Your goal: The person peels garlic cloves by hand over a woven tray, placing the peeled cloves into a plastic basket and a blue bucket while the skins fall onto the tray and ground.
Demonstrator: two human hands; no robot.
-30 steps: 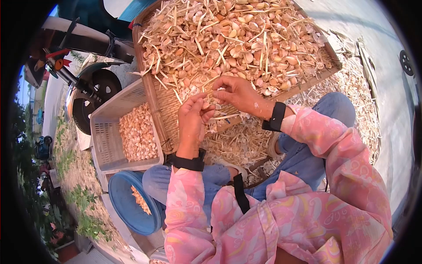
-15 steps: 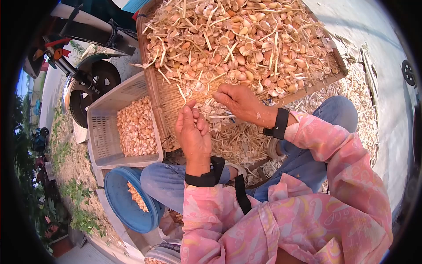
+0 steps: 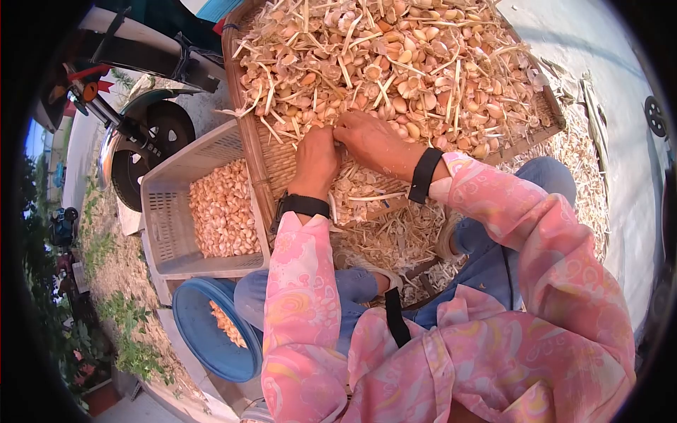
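Garlic cloves mixed with dry stalks and skins form a large pile (image 3: 395,63) on a woven tray (image 3: 276,156) with a wooden rim. At the near edge of that pile, my left hand (image 3: 316,161) and my right hand (image 3: 377,143) meet, both closed, fingertips together. Whatever lies between the fingers is hidden by the hands. Loose skins and stalks (image 3: 356,189) lie on the tray just below my hands. Black straps circle both wrists.
Left of the tray stands a pale plastic crate (image 3: 163,211) holding garlic cloves (image 3: 224,211). Below it is a blue bucket (image 3: 199,338) with some cloves inside. A wheeled vehicle (image 3: 166,130) stands at upper left. Skins litter the ground (image 3: 402,236) between my legs.
Both hands have moved up over the tray and come together. My left hand has turned from palm-up to back-up, and the thin pale stalk near its fingertips is no longer visible.
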